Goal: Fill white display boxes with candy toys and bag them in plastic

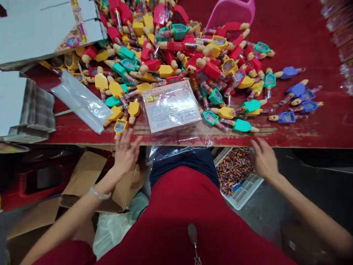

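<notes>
A printed box (173,108) lies at the table's front edge inside a clear plastic bag (179,149), whose loose end hangs over the edge. My left hand (125,152) is left of it, fingers spread and holding nothing, close to a yellow candy toy (120,126). Off to the right, my right hand (265,159) is at the table edge with its fingers apart and nothing visible in them; it is slightly blurred. Behind the box spreads a heap of red, yellow and green candy toys (165,70) with clear tubes. Several blue candy toys (286,117) lie at the right.
A stack of clear bags (82,101) lies left of the box. White cartons (33,33) and stacked flat boxes (30,110) stand farther left. A pink plastic scoop or basket (233,13) is at the back. Below are a white crate (244,193) of small tubes and cardboard boxes (82,173).
</notes>
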A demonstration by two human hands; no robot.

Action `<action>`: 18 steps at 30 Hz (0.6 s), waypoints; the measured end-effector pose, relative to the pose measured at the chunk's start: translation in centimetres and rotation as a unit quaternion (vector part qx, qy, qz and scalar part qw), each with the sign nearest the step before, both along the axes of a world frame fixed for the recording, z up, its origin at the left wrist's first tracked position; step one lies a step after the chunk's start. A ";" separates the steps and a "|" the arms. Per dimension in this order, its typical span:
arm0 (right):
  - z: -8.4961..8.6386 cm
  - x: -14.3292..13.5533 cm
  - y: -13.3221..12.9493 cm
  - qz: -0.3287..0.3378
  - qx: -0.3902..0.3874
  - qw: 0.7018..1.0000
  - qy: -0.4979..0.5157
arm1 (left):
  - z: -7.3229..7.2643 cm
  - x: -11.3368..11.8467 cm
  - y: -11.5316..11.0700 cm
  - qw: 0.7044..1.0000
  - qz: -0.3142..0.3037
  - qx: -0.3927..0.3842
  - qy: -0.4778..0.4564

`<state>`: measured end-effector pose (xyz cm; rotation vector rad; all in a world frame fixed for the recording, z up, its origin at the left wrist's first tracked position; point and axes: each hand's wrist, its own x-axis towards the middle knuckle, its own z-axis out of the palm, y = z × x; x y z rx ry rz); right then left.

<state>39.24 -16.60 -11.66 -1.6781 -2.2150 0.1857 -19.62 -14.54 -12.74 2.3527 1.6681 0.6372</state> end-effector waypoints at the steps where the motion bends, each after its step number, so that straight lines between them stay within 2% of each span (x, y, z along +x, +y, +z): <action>1: -0.6 -1.1 2.2 0.046 -0.001 0.999 -0.013 | -0.1 0.6 0.7 0.997 -0.073 -0.001 0.019; 3: -1.4 -3.9 6.8 0.190 -0.053 0.980 -0.042 | -0.3 1.9 2.1 0.977 -0.207 -0.040 0.039; 5: -1.5 -6.9 10.5 0.339 -0.131 0.930 -0.048 | -0.2 2.8 2.8 0.954 -0.285 -0.090 0.028; 7: -1.2 -8.9 11.9 0.419 -0.140 0.897 -0.027 | 0.0 3.0 2.6 0.951 -0.287 -0.115 -0.007; 8: -0.9 -9.5 11.7 0.428 -0.115 0.896 -0.008 | 0.1 2.9 2.2 0.957 -0.267 -0.113 -0.026; 10: -0.5 -10.0 9.8 0.396 -0.048 0.916 0.036 | 0.1 2.4 0.7 0.972 -0.210 -0.091 -0.058; 12: -0.4 -10.4 7.0 0.332 0.002 0.940 0.083 | 0.1 1.9 -1.0 0.982 -0.155 -0.057 -0.091; 15: -0.4 -11.5 3.6 0.223 0.022 0.965 0.140 | 0.0 1.3 -2.9 0.986 -0.078 -0.036 -0.146; 18: -0.2 -13.2 1.8 0.102 0.035 0.971 0.213 | 0.3 1.7 -3.8 0.981 -0.021 -0.024 -0.191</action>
